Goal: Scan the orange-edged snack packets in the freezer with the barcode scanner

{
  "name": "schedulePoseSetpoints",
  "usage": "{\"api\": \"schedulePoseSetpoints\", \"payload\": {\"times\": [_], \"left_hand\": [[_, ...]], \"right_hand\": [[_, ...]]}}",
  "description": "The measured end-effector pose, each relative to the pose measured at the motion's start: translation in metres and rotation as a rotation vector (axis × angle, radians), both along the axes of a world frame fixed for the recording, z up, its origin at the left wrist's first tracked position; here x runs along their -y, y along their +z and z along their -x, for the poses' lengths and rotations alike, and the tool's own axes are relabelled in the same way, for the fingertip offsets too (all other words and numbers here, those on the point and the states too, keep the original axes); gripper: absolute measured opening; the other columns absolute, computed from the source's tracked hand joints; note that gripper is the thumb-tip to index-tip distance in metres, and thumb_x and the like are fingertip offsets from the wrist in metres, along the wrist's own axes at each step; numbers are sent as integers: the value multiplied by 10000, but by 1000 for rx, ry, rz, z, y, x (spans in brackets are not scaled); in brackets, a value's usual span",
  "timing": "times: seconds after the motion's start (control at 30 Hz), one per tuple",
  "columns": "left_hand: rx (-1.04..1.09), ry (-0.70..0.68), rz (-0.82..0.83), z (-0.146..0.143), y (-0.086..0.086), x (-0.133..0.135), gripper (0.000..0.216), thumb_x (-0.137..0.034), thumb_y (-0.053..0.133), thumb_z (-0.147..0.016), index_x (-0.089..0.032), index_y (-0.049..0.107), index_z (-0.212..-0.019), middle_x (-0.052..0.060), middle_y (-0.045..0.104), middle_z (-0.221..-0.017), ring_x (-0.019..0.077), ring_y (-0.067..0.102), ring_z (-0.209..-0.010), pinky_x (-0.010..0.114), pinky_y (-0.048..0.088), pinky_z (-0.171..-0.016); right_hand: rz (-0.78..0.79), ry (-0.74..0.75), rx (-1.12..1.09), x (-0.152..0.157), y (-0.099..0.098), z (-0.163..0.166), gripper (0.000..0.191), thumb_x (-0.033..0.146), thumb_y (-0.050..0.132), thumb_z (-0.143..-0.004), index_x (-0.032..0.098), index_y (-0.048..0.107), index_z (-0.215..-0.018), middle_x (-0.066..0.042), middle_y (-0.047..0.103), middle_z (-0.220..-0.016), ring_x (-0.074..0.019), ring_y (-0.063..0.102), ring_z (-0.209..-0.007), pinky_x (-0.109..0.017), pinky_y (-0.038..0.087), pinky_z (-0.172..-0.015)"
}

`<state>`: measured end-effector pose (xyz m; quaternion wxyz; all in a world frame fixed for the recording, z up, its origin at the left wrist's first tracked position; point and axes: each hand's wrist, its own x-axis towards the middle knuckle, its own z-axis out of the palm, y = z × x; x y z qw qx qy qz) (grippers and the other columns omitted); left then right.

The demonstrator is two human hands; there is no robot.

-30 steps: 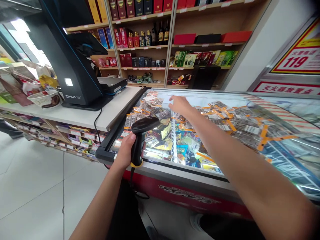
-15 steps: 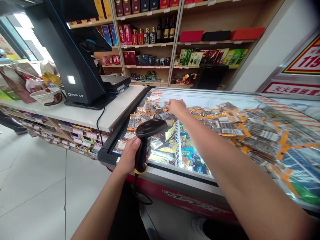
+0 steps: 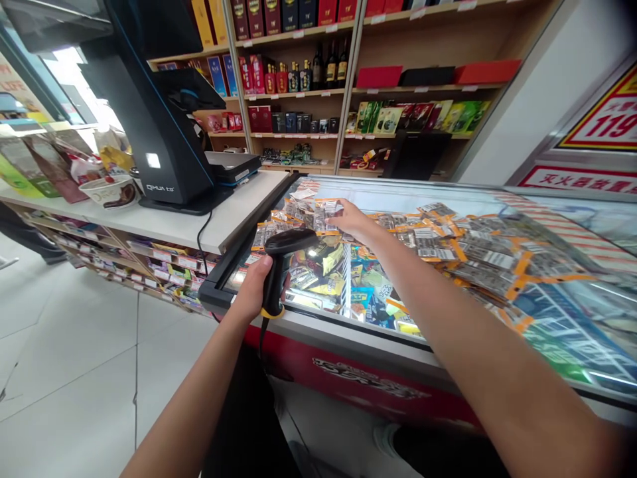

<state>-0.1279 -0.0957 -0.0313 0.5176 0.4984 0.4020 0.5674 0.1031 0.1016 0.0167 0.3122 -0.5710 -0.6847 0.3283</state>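
At the centre of the view, the left hand (image 3: pixel 255 290) grips a black scanner (image 3: pixel 274 282) by its handle. At one o'clock from the scanner, the right hand (image 3: pixel 351 221) pinches an orange-edged packet (image 3: pixel 324 214) over the glass-topped freezer (image 3: pixel 293 348). Step in hand, as judged: handling one packet; the next move calls for a steady pinch with its label facing the scanner. Loose packets (image 3: pixel 480 255) lie at three o'clock; a checkout machine (image 3: pixel 162 143) occupies the white surface (image 3: pixel 236 222) at ten o'clock. The machine's top is cut off; the packet's print is illegible.
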Motion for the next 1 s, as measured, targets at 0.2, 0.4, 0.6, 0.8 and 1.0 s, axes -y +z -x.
{"api": "schedulePoseSetpoints", "payload": {"times": [0.2, 0.4, 0.6, 0.8, 1.0], "left_hand": [[-59, -89, 5, -1, 4, 2, 657, -785, 581, -892, -139, 691, -938, 43, 663, -658, 141, 570, -454, 251, 428, -410], [-62, -104, -15, 0, 4, 2, 665, -797, 601, -870, -138, 683, -902, 26, 632, -630, 139, 563, -435, 255, 432, -398], [-73, -98, -18, 1, 2, 1, 646, -784, 597, -887, -142, 668, -887, 30, 642, -631, 134, 559, -423, 249, 422, -382], [-70, -109, -54, 3, 0, -1, 610, -765, 598, -902, -157, 619, -879, 25, 644, -651, 127, 567, -435, 232, 425, -387], [-33, -123, -103, 7, -1, -1, 601, -768, 608, -888, -170, 588, -940, 10, 635, -696, 117, 555, -445, 229, 409, -392]], "right_hand": [[59, -67, -406, 21, -4, -5, 704, 306, 679, -929, 307, 429, -1587, -111, 648, -1440, -213, 726, -1042, -290, 606, -820], [64, -94, -340, 33, -1, 0, 780, 307, 735, -900, 250, 426, -1613, -126, 677, -1321, -228, 736, -935, -302, 602, -751], [51, -75, -334, 34, -3, 2, 841, 316, 721, -933, 205, 348, -1679, -152, 674, -1329, -244, 738, -997, -295, 597, -763], [56, -99, -346, 31, -3, 0, 770, 283, 763, -896, 236, 450, -1597, -121, 692, -1272, -235, 732, -981, -295, 606, -772], [10, -107, -413, 15, -15, -4, 680, 303, 824, -811, 303, 582, -1446, -84, 694, -1183, -239, 715, -909, -354, 634, -772]]}}
